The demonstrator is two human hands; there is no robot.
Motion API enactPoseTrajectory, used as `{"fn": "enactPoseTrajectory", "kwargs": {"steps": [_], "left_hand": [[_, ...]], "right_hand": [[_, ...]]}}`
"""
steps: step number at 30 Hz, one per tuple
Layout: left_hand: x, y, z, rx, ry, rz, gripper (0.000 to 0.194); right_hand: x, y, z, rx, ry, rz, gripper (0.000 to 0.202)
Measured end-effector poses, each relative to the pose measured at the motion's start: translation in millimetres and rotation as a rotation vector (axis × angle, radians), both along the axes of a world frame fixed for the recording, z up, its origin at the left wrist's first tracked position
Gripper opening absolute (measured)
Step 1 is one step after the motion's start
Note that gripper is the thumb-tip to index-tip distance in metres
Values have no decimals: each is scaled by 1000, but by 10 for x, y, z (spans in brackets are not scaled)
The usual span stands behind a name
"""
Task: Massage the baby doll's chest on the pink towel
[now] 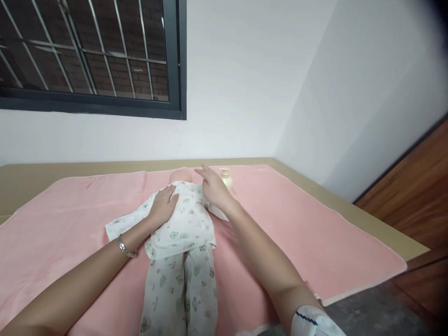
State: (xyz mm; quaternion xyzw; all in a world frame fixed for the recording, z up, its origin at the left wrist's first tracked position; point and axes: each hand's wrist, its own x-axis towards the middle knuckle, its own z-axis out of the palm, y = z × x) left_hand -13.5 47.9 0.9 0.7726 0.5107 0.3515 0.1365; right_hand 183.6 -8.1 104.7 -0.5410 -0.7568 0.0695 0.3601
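What looks like a baby doll lies on the pink blanket (pixel 301 233), its rounded head (pixel 181 176) at the far end. It has on a white printed pajama top (pixel 191 219) and matching pajama pants (pixel 199 284). My left hand (pixel 164 205) rests flat on the top near one shoulder, open. At the other shoulder is my right hand (pixel 215 187), fingers stretched toward the head and open. It partly hides that sleeve; whether it touches the cloth I cannot tell. Just beyond it stands a pale yellow pump bottle (pixel 226 177).
The blanket covers a tan surface (pixel 395 238) that meets white walls at the back and right. A barred, dark-framed window (pixel 177 70) is at the upper left. Brown wood panelling (pixel 413 205) stands at the right, above grey floor (pixel 371 308).
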Motion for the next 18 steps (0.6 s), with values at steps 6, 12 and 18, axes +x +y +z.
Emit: {"fn": "enactPoseTrajectory", "kwargs": {"steps": [6, 12, 18], "left_hand": [[19, -210, 352, -148, -81, -325, 68], [436, -446, 877, -805, -1032, -903, 84], [998, -215, 1121, -1091, -1512, -628, 85]], "right_hand": [[688, -264, 548, 99, 217, -193, 67], [1018, -292, 558, 24, 296, -280, 71], [993, -130, 417, -189, 176, -189, 71]]}}
